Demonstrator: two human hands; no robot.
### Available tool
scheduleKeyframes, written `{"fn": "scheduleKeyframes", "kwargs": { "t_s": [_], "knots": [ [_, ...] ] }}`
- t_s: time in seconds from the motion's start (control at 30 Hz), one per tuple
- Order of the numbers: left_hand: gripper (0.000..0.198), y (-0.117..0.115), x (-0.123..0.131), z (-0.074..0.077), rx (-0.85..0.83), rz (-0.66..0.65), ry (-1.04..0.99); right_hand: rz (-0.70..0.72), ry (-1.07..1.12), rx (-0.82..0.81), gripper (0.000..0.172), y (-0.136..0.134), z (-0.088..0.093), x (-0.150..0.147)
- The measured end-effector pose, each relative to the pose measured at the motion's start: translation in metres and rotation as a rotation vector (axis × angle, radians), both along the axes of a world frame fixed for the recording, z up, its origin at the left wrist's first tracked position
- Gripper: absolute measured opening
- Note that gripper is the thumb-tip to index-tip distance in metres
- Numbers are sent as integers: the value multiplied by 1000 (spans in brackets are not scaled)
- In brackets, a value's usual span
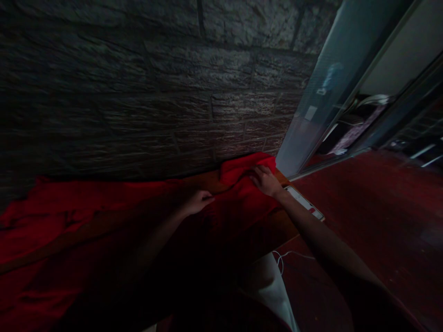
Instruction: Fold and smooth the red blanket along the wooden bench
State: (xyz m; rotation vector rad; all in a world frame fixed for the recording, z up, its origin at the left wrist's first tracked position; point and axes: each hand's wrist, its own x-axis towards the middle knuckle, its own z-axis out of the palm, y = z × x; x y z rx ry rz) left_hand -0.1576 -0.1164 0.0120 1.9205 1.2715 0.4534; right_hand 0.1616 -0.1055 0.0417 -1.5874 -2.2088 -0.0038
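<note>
A piece of red cloth lies on the wooden table, with part of it bunched or folded near the wall. My left hand pinches the cloth's left edge between thumb and fingers. At the upper right, my right hand has its fingers bent over the same cloth, beside a folded red bundle. Whether that bundle is a separate piece I cannot tell. The scene is very dark, so the cloth's lower part fades into shadow.
More red cloth is spread along the left. A rough stone-block wall rises behind the table. A phone-like white-screened device lies by the table's right end. A white cable hangs below. A doorway and red floor are on the right.
</note>
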Motion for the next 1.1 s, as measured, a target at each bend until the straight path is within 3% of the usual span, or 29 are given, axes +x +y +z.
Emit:
{"fn": "scheduleKeyframes", "kwargs": {
  "t_s": [0.13, 0.3, 0.43, 0.5, 0.57, 0.63, 0.73, 0.87, 1.1],
  "knots": [
    [33, 0, -3, -1, 90, 35, 31, 165, -11, -39, 40, 11, -16, -4],
    [26, 1, -7, -6, 184, 98, 22, 104, 73, -13, 37, 17, -39, 1],
    [46, -17, 5, 1, 438, 200, 99, 110, 78, -18, 38, 19, -41, 3],
    [57, -36, 18, 9, 581, 147, 135, 109, 71, -19, 38, 20, -41, 2],
    [67, -60, 31, 13, 642, -35, 197, 91, 60, -13, 37, 21, -41, 2],
    [71, -81, 41, 11, 645, -232, 309, 85, 45, -11, 38, 20, -42, 1],
    [72, -100, 47, 1, 633, -323, 496, 118, 23, -15, 40, 19, -41, 1],
    [76, -104, 42, -6, 608, -278, 616, 132, -15, 2, 42, 15, -37, 2],
    [87, -98, 45, 10, 476, -85, 722, 46, -163, 11, 47, -3, -17, -13]
  ]
}}
